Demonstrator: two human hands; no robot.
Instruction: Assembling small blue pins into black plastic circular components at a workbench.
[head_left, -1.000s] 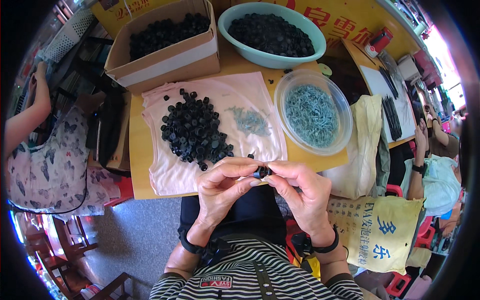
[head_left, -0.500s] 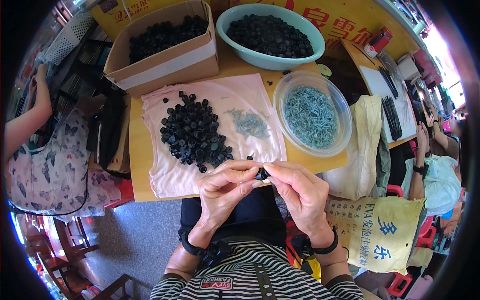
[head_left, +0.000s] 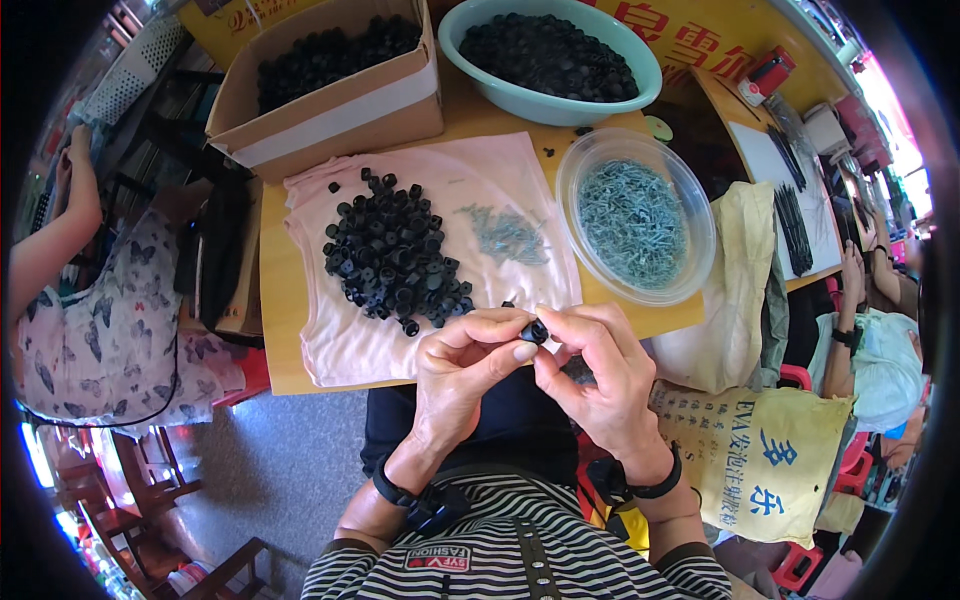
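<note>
Just beyond the table's near edge, a small round black plastic cap (head_left: 536,331) is pinched between the thumb and forefinger of my left hand (head_left: 455,372). The fingertips of my right hand (head_left: 605,372) close on its other side, the forefinger on top and the thumb lower. Another black piece lies on the cloth right behind my fingers, partly hidden. Beyond my left hand is a heap of similar black caps (head_left: 392,255) on a pink cloth (head_left: 325,335). A small scatter of silvery screws (head_left: 507,236) lies to the heap's right.
A round clear tub (head_left: 705,255) full of screws stands at the right. Behind the cloth are a cardboard box (head_left: 345,125) and a pale green basin (head_left: 545,112), both filled with black pieces. Sacks (head_left: 775,470) lie right of the table. Other people sit at both sides.
The cap has tilted between my fingers and now shows more of its end. My right thumb has dropped away from the forefinger. The view has shifted slightly.
</note>
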